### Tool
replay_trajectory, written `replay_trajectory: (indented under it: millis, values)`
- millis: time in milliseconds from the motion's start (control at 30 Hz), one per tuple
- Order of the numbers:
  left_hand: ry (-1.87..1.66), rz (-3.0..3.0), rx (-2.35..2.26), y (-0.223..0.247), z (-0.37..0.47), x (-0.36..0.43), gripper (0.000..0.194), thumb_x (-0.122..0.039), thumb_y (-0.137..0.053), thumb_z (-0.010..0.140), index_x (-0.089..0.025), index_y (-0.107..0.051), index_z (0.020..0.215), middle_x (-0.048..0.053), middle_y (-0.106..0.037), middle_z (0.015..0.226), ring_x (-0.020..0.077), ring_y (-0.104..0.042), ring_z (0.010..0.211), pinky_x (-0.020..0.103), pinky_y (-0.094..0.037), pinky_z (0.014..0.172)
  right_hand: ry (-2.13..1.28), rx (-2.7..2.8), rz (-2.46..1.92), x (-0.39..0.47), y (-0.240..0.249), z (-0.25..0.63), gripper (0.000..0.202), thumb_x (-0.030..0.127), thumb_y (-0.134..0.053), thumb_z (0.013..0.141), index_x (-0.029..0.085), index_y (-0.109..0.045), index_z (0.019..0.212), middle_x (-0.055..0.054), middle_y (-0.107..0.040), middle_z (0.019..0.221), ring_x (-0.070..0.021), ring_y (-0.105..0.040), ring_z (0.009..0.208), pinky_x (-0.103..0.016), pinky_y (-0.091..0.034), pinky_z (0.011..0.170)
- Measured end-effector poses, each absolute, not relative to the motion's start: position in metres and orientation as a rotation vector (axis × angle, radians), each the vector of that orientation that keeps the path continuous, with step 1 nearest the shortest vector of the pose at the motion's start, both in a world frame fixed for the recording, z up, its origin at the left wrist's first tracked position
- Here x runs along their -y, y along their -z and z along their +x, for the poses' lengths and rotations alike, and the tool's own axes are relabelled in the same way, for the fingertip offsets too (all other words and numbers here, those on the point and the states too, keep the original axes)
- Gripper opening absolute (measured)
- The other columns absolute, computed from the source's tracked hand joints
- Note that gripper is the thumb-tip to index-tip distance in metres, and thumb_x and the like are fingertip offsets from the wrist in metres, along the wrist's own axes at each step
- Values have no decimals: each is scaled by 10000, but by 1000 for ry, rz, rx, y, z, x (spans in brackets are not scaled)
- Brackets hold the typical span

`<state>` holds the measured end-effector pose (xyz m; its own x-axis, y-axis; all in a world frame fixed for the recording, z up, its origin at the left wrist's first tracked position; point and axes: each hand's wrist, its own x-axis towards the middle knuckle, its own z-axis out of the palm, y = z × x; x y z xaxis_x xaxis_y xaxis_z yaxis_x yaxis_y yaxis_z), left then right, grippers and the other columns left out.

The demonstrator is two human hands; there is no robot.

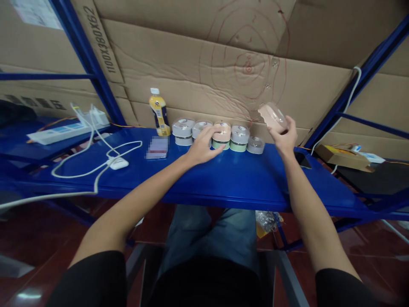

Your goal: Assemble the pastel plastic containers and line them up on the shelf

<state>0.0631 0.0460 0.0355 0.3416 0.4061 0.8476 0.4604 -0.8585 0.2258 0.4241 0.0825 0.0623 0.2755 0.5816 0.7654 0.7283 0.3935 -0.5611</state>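
My right hand (286, 134) is raised above the right part of the shelf, gripping a peach-coloured container with a clear lid (274, 117), held tilted. Fingers apart, my left hand (203, 146) reaches to a row of small lidded containers along the back. Its fingertips overlap a peach container (223, 133) stacked on a green one (220, 145); whether they press on it I cannot tell. Right of that stack, a grey container (240, 133) sits on another green one. A single low grey container (255, 145) ends the row. More grey containers (183, 126) are stacked at the left, partly behind my hand.
A yellow drink bottle (160, 113) and a blurred flat packet (157, 147) stand left of the row on the blue shelf (198, 183). White cables lead to a white plug (119, 163) and a power strip (64, 133). Cardboard (179, 64) backs the shelf; blue posts flank it.
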Motion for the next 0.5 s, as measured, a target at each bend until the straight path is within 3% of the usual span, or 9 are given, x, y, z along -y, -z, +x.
replay_trajectory:
  millis: [100, 200, 367, 500]
  values:
    - [1700, -2828, 772, -31, 65, -45, 826, -553, -862, 850, -220, -506, 1517, 197, -656, 1464, 351, -674, 1335, 546, -554, 1144, -160, 1721, -1025, -57, -73, 415, 962, 723, -805, 722, 242, -556, 1517, -136, -722, 1400, -365, -723, 1236, -570, -617, 1035]
    - [1672, -3102, 861, -20, 52, -50, 1085, -622, -923, 760, -249, -393, 1631, 239, -594, 1557, 391, -647, 1409, 571, -546, 1161, -573, 2062, -895, -34, -64, 383, 987, 685, -906, 652, 283, -607, 1503, -100, -738, 1407, -359, -730, 1244, -535, -619, 1050]
    - [1421, -3264, 1093, 2, 31, -42, 1203, -628, -972, 664, -243, -402, 1651, 228, -642, 1506, 420, -635, 1434, 612, -520, 1184, -906, 2303, -797, -22, -34, 336, 975, 546, -936, 677, 271, -589, 1547, -103, -706, 1488, -355, -703, 1319, -549, -566, 1153]
    - [1363, -3207, 1139, 9, 32, -35, 1211, -606, -1002, 613, -245, -443, 1625, 197, -675, 1456, 417, -679, 1358, 601, -547, 1146, -830, 2349, -828, -26, -23, 330, 1079, 555, -962, 660, 266, -529, 1605, -124, -620, 1603, -376, -617, 1448, -564, -479, 1251]
